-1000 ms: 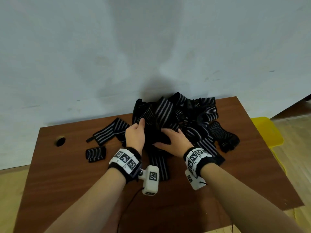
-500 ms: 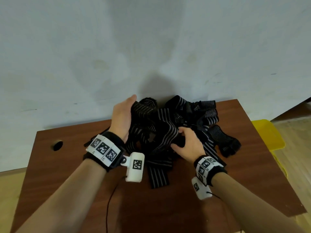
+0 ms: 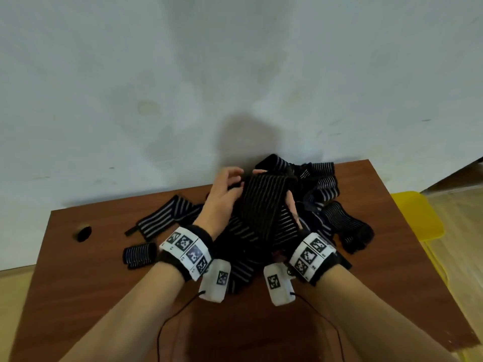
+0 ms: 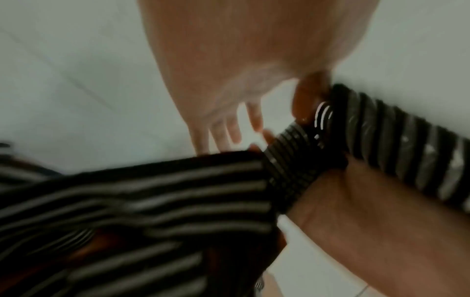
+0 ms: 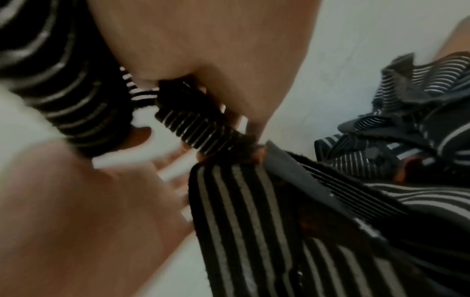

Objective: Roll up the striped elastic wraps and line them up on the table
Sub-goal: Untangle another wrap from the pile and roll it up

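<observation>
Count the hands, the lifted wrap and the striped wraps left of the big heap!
Hands: 2 (left hand, right hand)
Dark striped elastic wrap held up: 1
Small rolled black-and-white striped wrap: 1
Flat unrolled striped wrap: 1
Total: 5
</observation>
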Available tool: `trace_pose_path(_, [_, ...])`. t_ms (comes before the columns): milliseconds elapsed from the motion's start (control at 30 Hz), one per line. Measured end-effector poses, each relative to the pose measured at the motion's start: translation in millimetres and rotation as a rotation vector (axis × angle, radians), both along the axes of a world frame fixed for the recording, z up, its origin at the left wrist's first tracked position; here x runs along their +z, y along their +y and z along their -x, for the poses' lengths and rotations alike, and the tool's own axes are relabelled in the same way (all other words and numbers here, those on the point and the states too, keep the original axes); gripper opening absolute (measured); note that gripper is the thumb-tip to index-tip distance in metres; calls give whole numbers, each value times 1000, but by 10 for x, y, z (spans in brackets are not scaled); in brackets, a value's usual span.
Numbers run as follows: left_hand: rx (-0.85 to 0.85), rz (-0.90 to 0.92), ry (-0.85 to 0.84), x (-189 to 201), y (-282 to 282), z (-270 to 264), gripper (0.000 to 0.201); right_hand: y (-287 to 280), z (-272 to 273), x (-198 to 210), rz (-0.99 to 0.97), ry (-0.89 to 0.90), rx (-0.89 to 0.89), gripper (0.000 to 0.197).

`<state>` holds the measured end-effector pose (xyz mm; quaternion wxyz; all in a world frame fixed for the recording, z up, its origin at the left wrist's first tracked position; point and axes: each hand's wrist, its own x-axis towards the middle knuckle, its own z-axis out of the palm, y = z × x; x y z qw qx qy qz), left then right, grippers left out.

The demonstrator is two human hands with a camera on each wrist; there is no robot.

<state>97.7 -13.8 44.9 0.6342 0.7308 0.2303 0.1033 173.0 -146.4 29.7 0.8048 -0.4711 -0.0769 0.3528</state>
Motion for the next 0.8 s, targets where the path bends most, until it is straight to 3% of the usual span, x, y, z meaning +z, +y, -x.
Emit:
trace_pose_path(67, [-165,133,57,-328,-49,70,53,-41,-55,-15,-52,51,42,57])
trace_pose_path(133, [-191,-58,123,-494,-110,73,75,-70,-144,5,-47,164,95,56])
trace_pose_path(200, [-140,-281,210,-568,-116,15,78,-113,-201,87,-35,339,86,59])
trace_pose_path(267, [-128,-479,308,-603,-90,-7,63,-190,-285,144,40,363,-1,57])
trace_pose_path(333, [-113,-594,439,-603,6,45,60,-271,-430,152,365,11,-99,32])
trace_pose_path(433, [-38,-699,555,-608,135,160,91,-390,-731,130,531,-442,-157,17])
trace_pose_path(500, [-89,-655,338,-526,74,141,117,-410,-744,133,776,-706,-58,42])
trace_pose_path(567, [-267,-397,64,-374,-132,44,128,-376,-599,-7,998,-798,163,56])
trace_pose_path(600, [-335,-270,-6,-323,-243,-12,128,-355,-506,-83,1038,-839,264,63])
trace_pose_path(667, [-303,-191,11,-316,-379,-140,113,-353,-399,-271,974,-879,443,74])
trace_pose_path(800, [-244,-364,295,-487,-371,-228,31,-525,-609,-315,739,-560,628,84])
